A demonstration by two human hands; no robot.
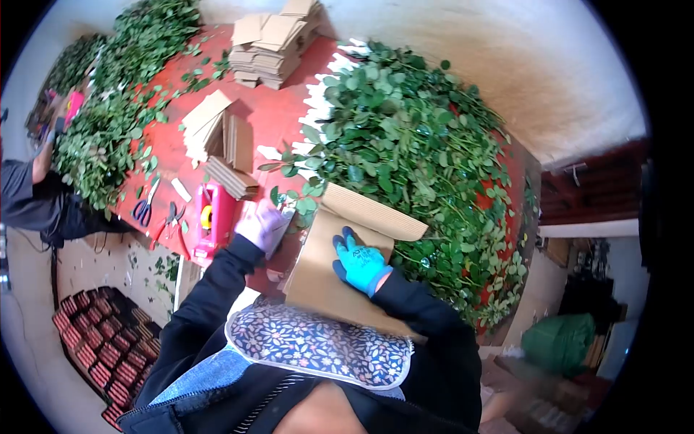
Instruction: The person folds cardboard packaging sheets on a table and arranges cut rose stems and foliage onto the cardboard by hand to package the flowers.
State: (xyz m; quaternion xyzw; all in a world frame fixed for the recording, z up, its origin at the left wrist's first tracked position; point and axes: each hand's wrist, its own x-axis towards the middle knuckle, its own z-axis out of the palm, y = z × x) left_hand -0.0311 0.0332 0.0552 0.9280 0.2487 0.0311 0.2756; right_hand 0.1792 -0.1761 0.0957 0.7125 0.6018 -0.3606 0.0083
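Observation:
A corrugated cardboard sheet (325, 278) lies in front of my body, its far edge folded over into a flap (372, 212). My right hand (361, 266), in a teal glove with dark fingertips, rests on the sheet with fingers spread. To the left of the sheet, my left hand (262, 226) wears a lavender glove. Its fingers are closed at a slim grey object (280, 233), whose kind I cannot make out. A pink tape dispenser (210, 220) with a yellow core stands just left of that hand.
Leafy green stems (412, 137) are heaped along the right of the red table (282, 123). Cardboard pieces (271, 47) are stacked at the back, others (217, 134) nearer. Scissors (144, 206) and pruning shears (174, 215) lie left. Another person's arm (40, 166) reaches in at far left.

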